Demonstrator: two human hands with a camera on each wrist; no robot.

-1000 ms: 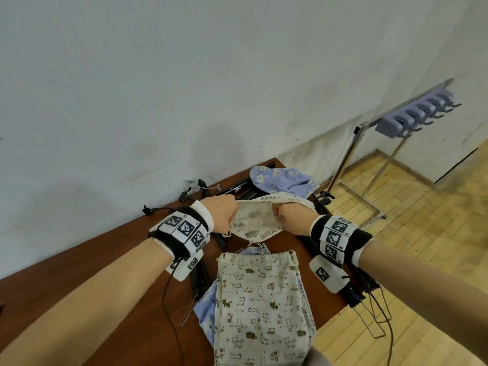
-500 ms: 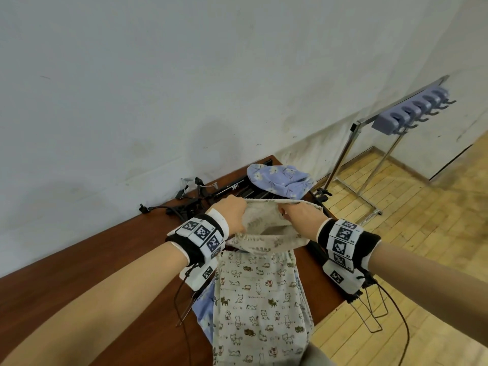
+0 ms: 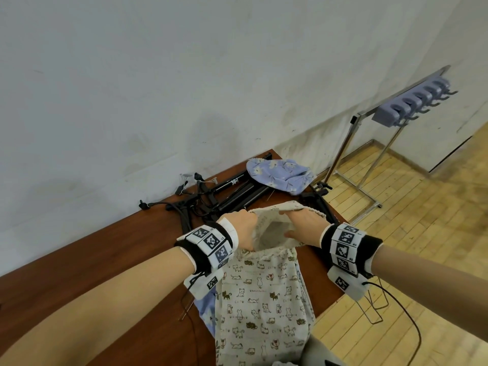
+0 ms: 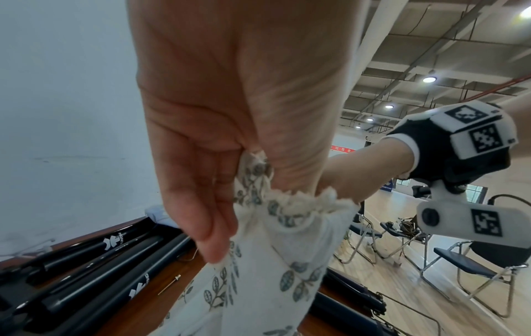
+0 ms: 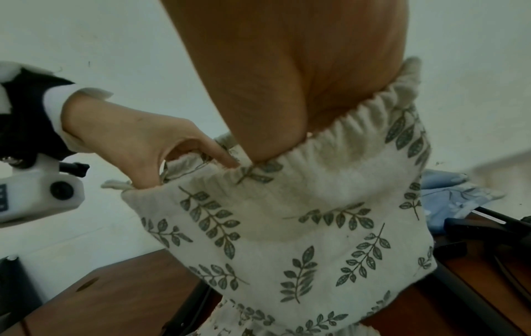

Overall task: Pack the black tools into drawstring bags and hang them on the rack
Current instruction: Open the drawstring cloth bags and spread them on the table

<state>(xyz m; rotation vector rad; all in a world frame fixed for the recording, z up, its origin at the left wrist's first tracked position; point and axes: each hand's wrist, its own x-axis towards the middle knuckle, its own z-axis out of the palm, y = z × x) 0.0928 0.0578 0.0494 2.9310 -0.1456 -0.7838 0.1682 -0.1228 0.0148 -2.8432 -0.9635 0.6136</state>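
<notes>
over the table (image 3: 111, 257), just this side of the black tools (image 3: 237, 198), the left hand (image 3: 241, 228) pinches the leaf-print bag (image 5: 301, 227) rim while the right hand (image 3: 301, 225), fingers tucked inside, stretches it to take a tool, its mouth now gaping wider than a second ago.
</notes>
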